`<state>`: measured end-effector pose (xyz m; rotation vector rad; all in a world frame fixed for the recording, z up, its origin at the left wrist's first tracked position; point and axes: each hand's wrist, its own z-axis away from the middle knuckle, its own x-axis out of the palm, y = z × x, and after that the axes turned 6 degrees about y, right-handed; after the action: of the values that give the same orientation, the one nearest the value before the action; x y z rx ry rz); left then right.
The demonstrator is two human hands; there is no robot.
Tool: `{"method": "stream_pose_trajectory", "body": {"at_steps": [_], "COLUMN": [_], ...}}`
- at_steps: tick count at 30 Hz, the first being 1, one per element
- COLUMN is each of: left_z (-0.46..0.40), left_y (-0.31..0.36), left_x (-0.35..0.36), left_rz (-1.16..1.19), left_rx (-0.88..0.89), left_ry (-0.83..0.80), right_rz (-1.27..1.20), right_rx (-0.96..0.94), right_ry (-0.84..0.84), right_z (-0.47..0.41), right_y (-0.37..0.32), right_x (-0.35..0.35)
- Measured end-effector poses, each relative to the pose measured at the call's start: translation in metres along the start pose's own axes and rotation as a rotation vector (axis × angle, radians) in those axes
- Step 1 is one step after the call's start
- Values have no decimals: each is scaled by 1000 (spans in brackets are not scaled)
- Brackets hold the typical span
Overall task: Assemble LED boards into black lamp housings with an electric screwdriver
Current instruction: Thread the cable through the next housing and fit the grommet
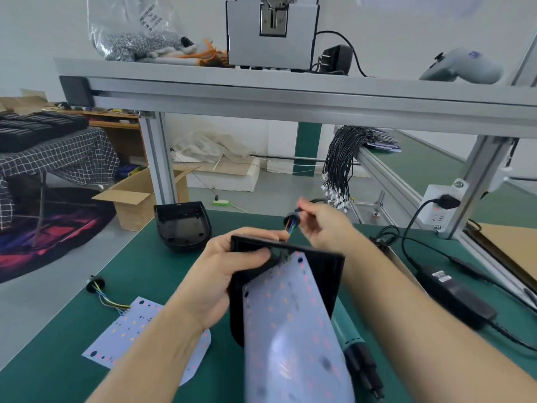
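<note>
Handling notes, far left first: a spare LED board (145, 335) lies flat on the green mat (72, 370), its coloured leads running to a black grommet (95, 283). An empty black housing (182, 225) sits open side up further back.

At centre, the left hand (229, 274) clamps the top left corner of the working lamp housing (328, 274), thumb over the rim and fingers behind. The housing is held tilted above the mat. It looks like rigid moulded plastic with a matte finish, probably light; the rim is the sound place to hold it.

The LED board being fitted (290, 330) leans out of the housing, not yet seated. It is a thin white sheet with rounded corners and rows of small emitters. It is likely stiff but easily scratched, so it should be handled by its edges.

To the right, the right hand (322, 225) pinches the cable grommet (291, 220) above the housing's top edge. The wires look pliable.

The electric screwdriver (357, 353) lies on the mat beneath the housing, ungripped.
</note>
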<state>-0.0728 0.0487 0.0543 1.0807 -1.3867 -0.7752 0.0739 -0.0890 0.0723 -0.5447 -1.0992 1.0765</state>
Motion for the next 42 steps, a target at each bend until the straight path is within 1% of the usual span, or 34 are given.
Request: {"method": "stream_pose_trajectory", "body": {"at_steps": [1, 3, 6, 7, 9, 10, 11, 12, 13, 15, 16, 17, 18, 20, 22, 24, 25, 27, 28, 30, 32, 33, 34, 36, 39, 42], "left_z": [1, 0, 0, 0, -3, -5, -8, -11, -13, -16, -18, -19, -19, -17, -13, -10, -9, -8, -7, -5, -5, -4, -5, -5, -8, -10], "left_y": [0, -2, -6, -8, -9, -8, -7, -7, -6, -8, -9, -10, -11, -13, -15, -17, -18, -20, -21, -23, -25, -26, -27, -27, -23, -21], "left_x": [-1, -7, -5, -2, 2, 1, -1, -5, -9, -13, -14, -14, -13, -11, -10, -13, -14, -17, -18, -17, -16, -15, -13, -11, -9, -6], "left_rz": [-23, -41, -24, -47, -78, -69, -55, -50, -57, -90, -100, -98, -89, -53, -15, 34, 65, 77, 60, 17, 12, 24, 43, 84, 79, 67], "left_rx": [-2, -1, -32, -26, -14, -25, -38, -47, -50, -54, -64, -86, -113, -155, -190, -208, -220, -225, -211, -203, -216, -218, -220, -227, -223, -225], "left_ry": [29, 137, 139, 179, 327, 415, 495, 550, 577, 590, 595, 593, 580, 533, 487, 446, 431, 422, 423, 441, 455, 456, 461, 486, 502, 488], "right_rz": [4, 60, 47, 14, 5, 96, 243, 404, 548, 808, 932, 1035, 1134, 1354, 1478, 1519, 1538, 1501, 1408, 1106, 788, 669, 604, 592, 597, 664], "right_rx": [-33, -81, -107, -101, -98, -119, -170, -257, -364, -539, -593, -644, -701, -801, -760, -663, -630, -599, -580, -509, -434, -415, -420, -474, -520, -567], "right_ry": [46, 62, 78, 86, 110, 131, 151, 148, 109, -67, -159, -216, -220, -135, -77, -46, -58, -150, -202, -250, -240, -223, -202, -159, -101, -43], "right_z": [-6, -12, -20, -21, -18, -12, -3, 11, 25, 61, 77, 89, 95, 98, 98, 97, 96, 94, 92, 91, 92, 93, 93, 92, 88, 86], "right_y": [-4, -3, 7, 10, 10, 9, 8, 8, 9, 13, 16, 20, 24, 30, 33, 35, 36, 38, 38, 41, 43, 44, 45, 50, 58, 66], "right_x": [-7, -19, -28, -30, -33, -37, -41, -47, -53, -61, -61, -61, -60, -56, -55, -57, -60, -64, -67, -74, -77, -77, -76, -72, -64, -58]}}
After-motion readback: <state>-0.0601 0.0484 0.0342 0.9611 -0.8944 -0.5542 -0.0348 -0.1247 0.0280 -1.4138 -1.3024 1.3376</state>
